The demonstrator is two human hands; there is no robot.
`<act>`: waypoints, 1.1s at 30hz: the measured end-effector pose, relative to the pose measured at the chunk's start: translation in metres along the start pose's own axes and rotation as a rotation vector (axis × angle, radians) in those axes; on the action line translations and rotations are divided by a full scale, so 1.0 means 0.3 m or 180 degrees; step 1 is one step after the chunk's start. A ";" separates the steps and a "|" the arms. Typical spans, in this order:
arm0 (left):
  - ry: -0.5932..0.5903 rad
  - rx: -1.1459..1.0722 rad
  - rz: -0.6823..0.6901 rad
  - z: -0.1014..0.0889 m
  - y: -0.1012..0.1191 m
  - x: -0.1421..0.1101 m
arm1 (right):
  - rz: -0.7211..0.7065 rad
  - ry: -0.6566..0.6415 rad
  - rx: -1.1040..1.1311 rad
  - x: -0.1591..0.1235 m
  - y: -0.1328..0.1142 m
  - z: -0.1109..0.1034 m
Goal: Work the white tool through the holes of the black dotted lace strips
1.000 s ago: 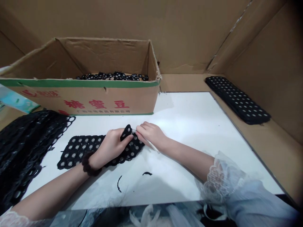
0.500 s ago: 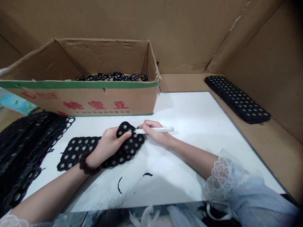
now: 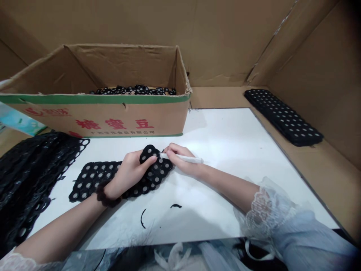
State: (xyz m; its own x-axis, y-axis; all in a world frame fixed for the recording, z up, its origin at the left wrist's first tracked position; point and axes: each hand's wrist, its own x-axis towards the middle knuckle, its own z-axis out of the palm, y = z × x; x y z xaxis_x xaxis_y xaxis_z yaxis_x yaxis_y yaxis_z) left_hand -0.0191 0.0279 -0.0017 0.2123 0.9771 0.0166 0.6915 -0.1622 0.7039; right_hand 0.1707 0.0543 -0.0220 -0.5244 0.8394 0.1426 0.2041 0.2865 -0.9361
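A black sheet of joined rings with pale round centres (image 3: pixel 97 175) lies on the white board, its right end lifted and bent. My left hand (image 3: pixel 131 175) is closed on that end, with the thumb pressing on top. In my right hand (image 3: pixel 180 158) is a white pen-shaped tool (image 3: pixel 187 159), held like a pen. Its tip touches or nearly touches the sheet close to my left thumb; exactly what the tip meets is too small to tell.
Behind my hands stands an open cardboard box (image 3: pixel 135 113) with many small black round pieces (image 3: pixel 138 90) inside. To the left lies a heap of black ring webbing (image 3: pixel 31 177). A stack of dotted black sheets (image 3: pixel 283 116) sits at right. Two black scraps (image 3: pixel 176 206) lie near the front.
The pen-shaped tool has tilted, its rear end moving slightly down and left, and my right hand has shifted a little left. My left hand keeps its hold on the sheet.
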 end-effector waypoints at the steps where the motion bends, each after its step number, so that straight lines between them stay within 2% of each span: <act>1: 0.0055 0.0072 0.0049 0.006 0.002 -0.002 | -0.0029 -0.0036 -0.0067 0.001 -0.003 0.005; 4: 0.0238 0.0316 0.0171 0.025 0.014 -0.014 | -0.0059 -0.0014 -0.0395 0.008 -0.014 0.029; 8: 0.0337 0.0646 0.0290 0.031 0.031 -0.026 | -0.0072 0.0273 -0.0668 0.009 -0.020 0.045; 15: 0.0556 0.0932 0.0056 -0.001 -0.003 0.005 | 0.0337 0.0239 0.0271 0.003 0.007 -0.002; 18: 0.0471 0.0698 0.0038 -0.008 -0.006 0.013 | 0.0311 0.0200 0.0289 0.006 0.018 0.001; 23: -0.0034 0.0109 -0.0274 -0.032 0.010 0.026 | 0.0183 0.0190 0.0467 0.000 0.016 0.008; 29: -0.0084 -0.0465 -0.0713 -0.051 0.004 0.036 | 0.0295 0.0200 0.0763 -0.001 0.000 0.008; 33: -0.0215 -0.1008 -0.0930 -0.051 -0.011 0.031 | 0.0077 0.0099 0.0722 -0.005 -0.005 0.013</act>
State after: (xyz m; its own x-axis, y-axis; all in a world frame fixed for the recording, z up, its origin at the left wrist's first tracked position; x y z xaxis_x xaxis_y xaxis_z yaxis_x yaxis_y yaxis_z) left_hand -0.0299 0.0397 0.0069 0.0911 0.9627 -0.2546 0.4855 0.1803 0.8554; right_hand 0.1680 0.0509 -0.0220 -0.4951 0.8597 0.1260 0.0232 0.1580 -0.9872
